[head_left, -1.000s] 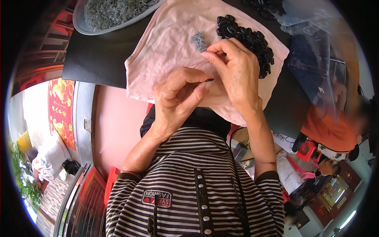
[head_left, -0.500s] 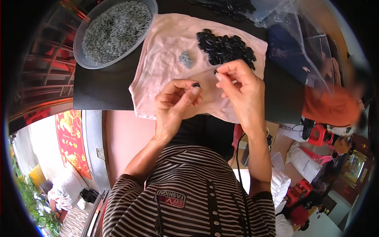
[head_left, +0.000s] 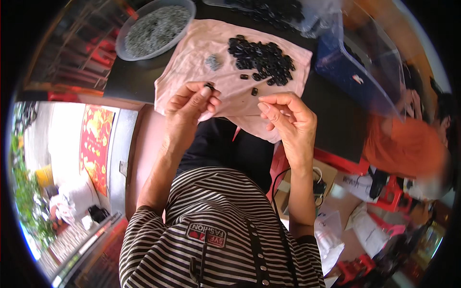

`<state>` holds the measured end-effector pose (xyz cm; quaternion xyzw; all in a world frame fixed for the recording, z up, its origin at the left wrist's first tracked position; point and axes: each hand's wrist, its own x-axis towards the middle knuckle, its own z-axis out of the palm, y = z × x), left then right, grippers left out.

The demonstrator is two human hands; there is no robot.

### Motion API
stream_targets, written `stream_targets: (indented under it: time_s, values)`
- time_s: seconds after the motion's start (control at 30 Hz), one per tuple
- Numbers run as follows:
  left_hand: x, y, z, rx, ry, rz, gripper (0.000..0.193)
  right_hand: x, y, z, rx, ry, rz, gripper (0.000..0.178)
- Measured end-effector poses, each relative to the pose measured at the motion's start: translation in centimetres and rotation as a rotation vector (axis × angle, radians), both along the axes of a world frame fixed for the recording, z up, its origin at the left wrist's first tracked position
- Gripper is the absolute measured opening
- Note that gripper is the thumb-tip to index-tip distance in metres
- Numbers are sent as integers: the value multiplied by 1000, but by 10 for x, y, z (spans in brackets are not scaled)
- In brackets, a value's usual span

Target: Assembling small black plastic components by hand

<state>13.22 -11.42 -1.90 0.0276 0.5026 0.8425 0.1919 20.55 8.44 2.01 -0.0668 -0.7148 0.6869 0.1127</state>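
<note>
Both hands stand wider apart than half a second ago. The left hand (head_left: 188,102) pinches a small black plastic piece (head_left: 209,86) between thumb and forefinger, over the near part of the pink cloth (head_left: 180,60); the right hand's (head_left: 293,122) thumb and forefinger sit slightly apart, nothing visible between them. A slack pinch could drop the piece, and a brushing wrist could scatter the black heap (head_left: 261,60) or silvery pile (head_left: 212,62). More silvery bits fill a clear plastic tub (head_left: 122,38); a clear bag (head_left: 314,26) lies by further black pieces (head_left: 278,12), whether inside it cannot be told.
</note>
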Motion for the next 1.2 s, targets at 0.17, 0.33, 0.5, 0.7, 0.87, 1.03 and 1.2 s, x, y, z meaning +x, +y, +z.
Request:
stream_targets:
  time_s: [0.17, 0.33, 0.5, 0.7, 0.87, 1.03, 1.2]
  values:
    - [40, 8, 24, 128, -77, -25, 15, -18, -11, 10, -150, 24, 165, 13]
    - [53, 6, 32, 230, -88, 24, 15, -22, -36, 13, -414, -30, 344, 16]
    - [47, -2, 27, 223, -106, 39, 15, -24, -52, 4, -543, -23, 333, 13]
    - [29, -8, 23, 246, -120, -65, 15, -25, -62, -1, -574, 20, 220, 13]
    - [19, -12, 22, 268, -137, -111, 15, -27, -70, -1, -560, 55, 169, 14]
    - [23, -21, 20, 288, -134, -72, 16, -28, -82, 3, -438, 54, 173, 12]
    - [25, -26, 20, 169, -51, -48, 16, -23, -86, -4, -316, 104, 113, 12]
